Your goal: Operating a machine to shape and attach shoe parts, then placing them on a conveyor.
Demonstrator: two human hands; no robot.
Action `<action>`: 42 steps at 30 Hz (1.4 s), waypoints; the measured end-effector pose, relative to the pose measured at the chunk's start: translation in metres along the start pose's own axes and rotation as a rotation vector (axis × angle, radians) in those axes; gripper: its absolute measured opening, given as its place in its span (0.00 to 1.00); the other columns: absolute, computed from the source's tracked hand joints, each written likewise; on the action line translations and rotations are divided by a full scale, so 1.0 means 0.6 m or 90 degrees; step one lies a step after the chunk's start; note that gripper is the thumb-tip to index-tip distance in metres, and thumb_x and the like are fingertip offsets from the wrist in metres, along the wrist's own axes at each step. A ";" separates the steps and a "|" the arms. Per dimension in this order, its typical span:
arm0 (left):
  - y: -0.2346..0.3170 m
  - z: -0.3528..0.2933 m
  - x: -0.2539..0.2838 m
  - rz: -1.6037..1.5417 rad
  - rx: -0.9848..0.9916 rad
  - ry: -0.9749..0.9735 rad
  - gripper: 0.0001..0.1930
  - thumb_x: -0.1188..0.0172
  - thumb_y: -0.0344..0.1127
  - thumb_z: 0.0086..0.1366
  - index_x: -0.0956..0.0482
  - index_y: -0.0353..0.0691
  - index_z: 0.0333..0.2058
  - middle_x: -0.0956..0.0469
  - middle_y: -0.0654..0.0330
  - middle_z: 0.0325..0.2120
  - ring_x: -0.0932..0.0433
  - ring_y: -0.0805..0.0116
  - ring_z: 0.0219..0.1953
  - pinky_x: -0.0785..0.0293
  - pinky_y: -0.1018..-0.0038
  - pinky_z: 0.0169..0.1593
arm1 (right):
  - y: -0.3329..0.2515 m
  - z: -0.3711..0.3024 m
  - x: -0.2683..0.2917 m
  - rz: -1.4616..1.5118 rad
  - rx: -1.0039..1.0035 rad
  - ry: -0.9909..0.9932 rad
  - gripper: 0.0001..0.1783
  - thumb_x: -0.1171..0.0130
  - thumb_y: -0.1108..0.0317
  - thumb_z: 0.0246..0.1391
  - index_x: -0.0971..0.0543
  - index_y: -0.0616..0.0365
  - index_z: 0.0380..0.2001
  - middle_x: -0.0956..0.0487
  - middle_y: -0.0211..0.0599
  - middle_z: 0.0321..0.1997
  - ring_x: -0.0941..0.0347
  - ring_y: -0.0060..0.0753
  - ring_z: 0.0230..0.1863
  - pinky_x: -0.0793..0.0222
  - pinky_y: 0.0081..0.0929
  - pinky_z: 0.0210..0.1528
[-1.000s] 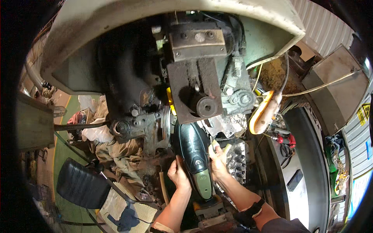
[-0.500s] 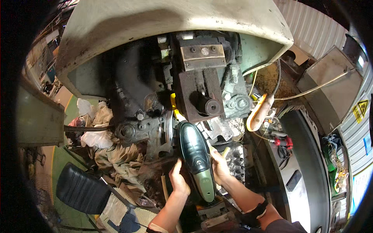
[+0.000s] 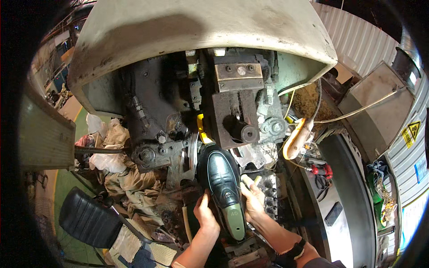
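Note:
A black leather shoe (image 3: 216,172) sits on a green last (image 3: 235,221), its toe pointing away from me, under a dark metal block (image 3: 236,119) of a machine. My left hand (image 3: 207,214) is closed against the left side of the shoe near the heel. On the opposite side my right hand (image 3: 254,200) grips the shoe, fingers partly hidden. Pale yellow-green pieces (image 3: 246,180) show at the right fingertips; whether they are finger covers or something held, I cannot tell. A yellow strip (image 3: 202,128) stands just beyond the toe.
A pale machine hood (image 3: 201,27) arches overhead. A cream-handled device (image 3: 298,138) hangs on a cable at right, near a red tool (image 3: 321,170) and a dark phone-like slab (image 3: 333,213). At left are crumpled cloths (image 3: 129,178) and a black padded seat (image 3: 89,216).
The view has shifted, with the machine lower in the picture. My left fingers have come in against the shoe. The shoe has turned slightly, showing more of its left side.

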State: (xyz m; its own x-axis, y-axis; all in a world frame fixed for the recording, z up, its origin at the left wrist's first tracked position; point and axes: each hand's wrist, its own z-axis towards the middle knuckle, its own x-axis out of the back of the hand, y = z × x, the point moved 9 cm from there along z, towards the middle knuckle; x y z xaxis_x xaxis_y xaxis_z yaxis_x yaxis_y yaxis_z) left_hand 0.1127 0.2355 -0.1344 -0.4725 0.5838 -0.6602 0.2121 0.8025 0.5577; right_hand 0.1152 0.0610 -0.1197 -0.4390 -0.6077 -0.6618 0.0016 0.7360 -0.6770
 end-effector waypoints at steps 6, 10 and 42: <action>-0.019 0.022 0.016 -0.044 0.034 -0.020 0.15 0.39 0.37 0.70 0.19 0.29 0.45 0.17 0.54 0.43 0.19 0.64 0.42 0.24 0.68 0.49 | 0.009 0.007 0.007 -0.001 -0.021 0.034 0.22 0.32 0.77 0.57 0.22 0.58 0.55 0.21 0.24 0.42 0.27 0.18 0.35 0.29 0.19 0.41; -0.029 0.029 0.025 -0.070 0.063 -0.024 0.15 0.39 0.37 0.70 0.19 0.29 0.46 0.17 0.55 0.44 0.19 0.63 0.43 0.24 0.67 0.49 | 0.007 -0.003 0.000 -0.002 -0.037 0.044 0.21 0.32 0.76 0.57 0.22 0.57 0.55 0.22 0.24 0.38 0.29 0.17 0.32 0.29 0.18 0.38; 0.002 0.039 0.014 0.062 -0.132 0.023 0.12 0.40 0.39 0.72 0.17 0.34 0.37 0.18 0.62 0.35 0.22 0.72 0.35 0.26 0.75 0.41 | 0.021 0.041 -0.005 0.056 -0.032 -0.016 0.26 0.32 0.78 0.56 0.27 0.58 0.56 0.19 0.39 0.48 0.19 0.31 0.43 0.20 0.31 0.46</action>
State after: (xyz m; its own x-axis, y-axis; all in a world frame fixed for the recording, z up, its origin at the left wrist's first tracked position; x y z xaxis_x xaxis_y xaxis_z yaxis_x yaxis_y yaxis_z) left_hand 0.1288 0.2443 -0.1510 -0.4901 0.6495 -0.5813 0.0801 0.6976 0.7120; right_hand 0.1385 0.0647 -0.1338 -0.4159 -0.5467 -0.7268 -0.0066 0.8009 -0.5987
